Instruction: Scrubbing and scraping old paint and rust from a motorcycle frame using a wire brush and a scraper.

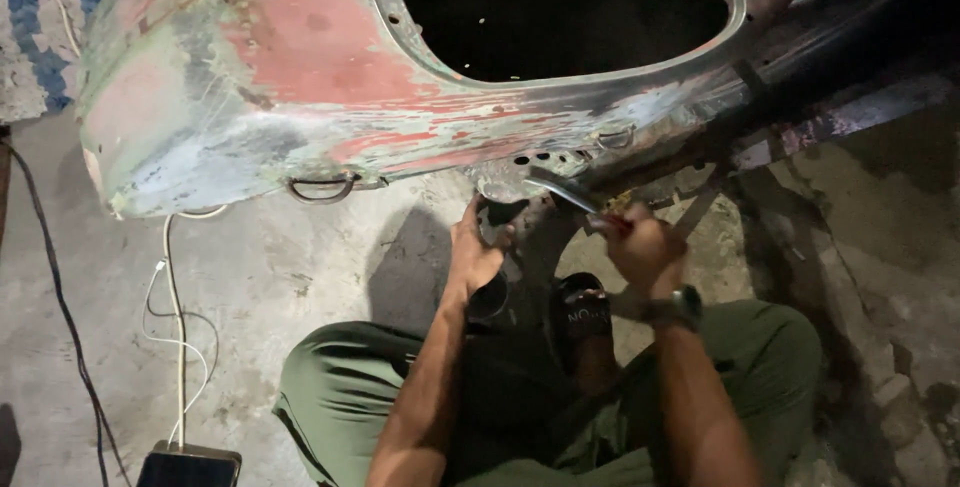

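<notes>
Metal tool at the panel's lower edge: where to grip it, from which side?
Probably by the red-handled end, as the right hand does, coming from the right. The tool slants up-left with its tip against the body panel, and the left hand sits just under that tip.

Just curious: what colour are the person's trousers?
Olive green trousers, seen clearly in the head view.

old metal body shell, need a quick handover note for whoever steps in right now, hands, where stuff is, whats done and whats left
Left hand: pressed against the underside of the body shell, by the lower edge with holes; whether its grip is closed on anything cannot be told.
Right hand: closed on a red-handled tool, its metal shaft angled up to that same edge.
The shell rests on the concrete floor, paint worn and patchy. A phone on a white cable lies to the left.
Done: not visible. Left: work at the lower edge is in progress.
</notes>
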